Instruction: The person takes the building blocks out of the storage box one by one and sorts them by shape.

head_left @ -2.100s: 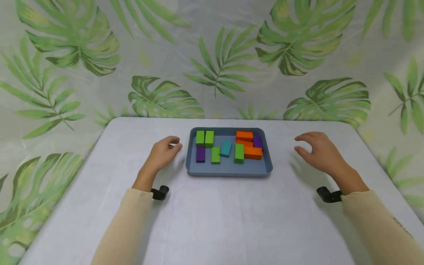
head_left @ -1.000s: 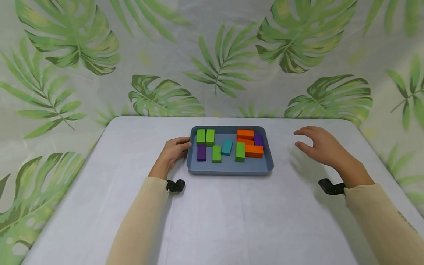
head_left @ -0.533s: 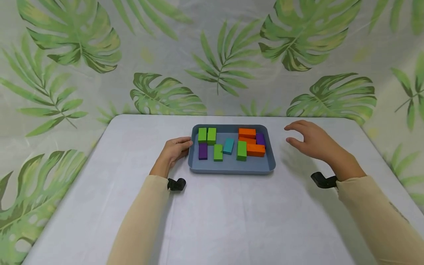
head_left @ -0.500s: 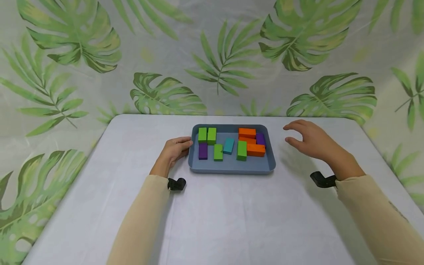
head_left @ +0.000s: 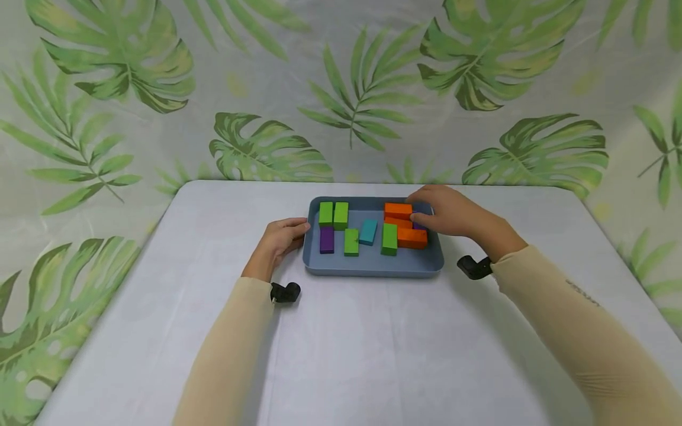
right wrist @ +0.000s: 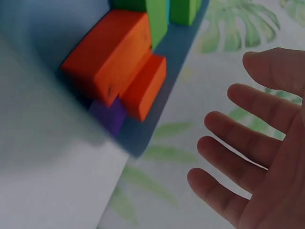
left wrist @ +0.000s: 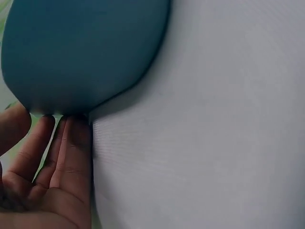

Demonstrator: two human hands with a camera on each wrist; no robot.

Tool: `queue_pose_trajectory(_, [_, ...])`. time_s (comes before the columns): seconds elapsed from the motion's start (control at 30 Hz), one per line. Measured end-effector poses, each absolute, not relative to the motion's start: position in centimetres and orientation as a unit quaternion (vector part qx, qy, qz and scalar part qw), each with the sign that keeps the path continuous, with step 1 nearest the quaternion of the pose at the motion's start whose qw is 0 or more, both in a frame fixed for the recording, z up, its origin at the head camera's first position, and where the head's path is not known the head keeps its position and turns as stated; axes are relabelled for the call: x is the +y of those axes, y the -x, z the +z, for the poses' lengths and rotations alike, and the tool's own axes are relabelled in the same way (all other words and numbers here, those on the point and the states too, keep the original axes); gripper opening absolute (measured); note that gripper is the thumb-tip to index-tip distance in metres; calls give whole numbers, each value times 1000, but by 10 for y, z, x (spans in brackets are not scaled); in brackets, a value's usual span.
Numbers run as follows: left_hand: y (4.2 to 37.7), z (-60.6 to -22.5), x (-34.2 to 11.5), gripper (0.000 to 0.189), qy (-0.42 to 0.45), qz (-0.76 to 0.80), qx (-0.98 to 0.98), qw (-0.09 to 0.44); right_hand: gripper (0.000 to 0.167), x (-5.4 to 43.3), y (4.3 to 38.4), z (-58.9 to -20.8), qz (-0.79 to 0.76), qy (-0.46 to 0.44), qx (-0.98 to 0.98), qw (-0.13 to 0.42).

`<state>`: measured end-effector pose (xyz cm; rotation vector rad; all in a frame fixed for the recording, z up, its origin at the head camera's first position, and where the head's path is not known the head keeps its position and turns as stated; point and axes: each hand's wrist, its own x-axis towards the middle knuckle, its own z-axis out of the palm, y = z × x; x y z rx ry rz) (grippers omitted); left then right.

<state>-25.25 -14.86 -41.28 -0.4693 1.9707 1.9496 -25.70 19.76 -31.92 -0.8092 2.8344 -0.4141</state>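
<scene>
A grey-blue tray [head_left: 373, 265] holds several coloured blocks. At its left end, my left hand [head_left: 279, 242] touches the outer wall; in the left wrist view the fingertips [left wrist: 46, 125] lie against the tray's side, fingers nearly straight. My right hand [head_left: 453, 212] reaches over the tray's right end, thumb and fingers apart. It overlaps a purple block [head_left: 419, 223] and is nearest an orange block [head_left: 398, 210] at the back. Below lie a second orange block [head_left: 397, 223] and a third orange block [head_left: 412, 238]. The right wrist view shows the spread fingers [right wrist: 238, 136] holding nothing.
Left of the orange group stand a green block [head_left: 389, 239], a teal block [head_left: 368, 232], another green block [head_left: 351, 242], a purple block [head_left: 327, 239] and two green ones at the back. A white-covered table [head_left: 341, 343] meets a leaf-print backdrop [head_left: 351, 106].
My left hand has come right to the tray's left wall and stayed there. My right hand has moved left from beside the tray to over its right end. The blocks keep their arrangement.
</scene>
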Motion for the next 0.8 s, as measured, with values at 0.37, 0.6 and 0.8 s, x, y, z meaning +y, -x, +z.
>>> queue_pose_trajectory(0.37, [255,-411,-150,45,171,687,684,177,42,140,274,-320,-152,310,929,131])
queue_pose_trajectory(0.6, [256,-415,-149,45,173,692,680,173,44,117,276,-322,-141,333,921,146])
queue_pose_trajectory(0.8, [255,-416,-149,45,173,696,677,165,44,106,276,-334,-151,340,916,150])
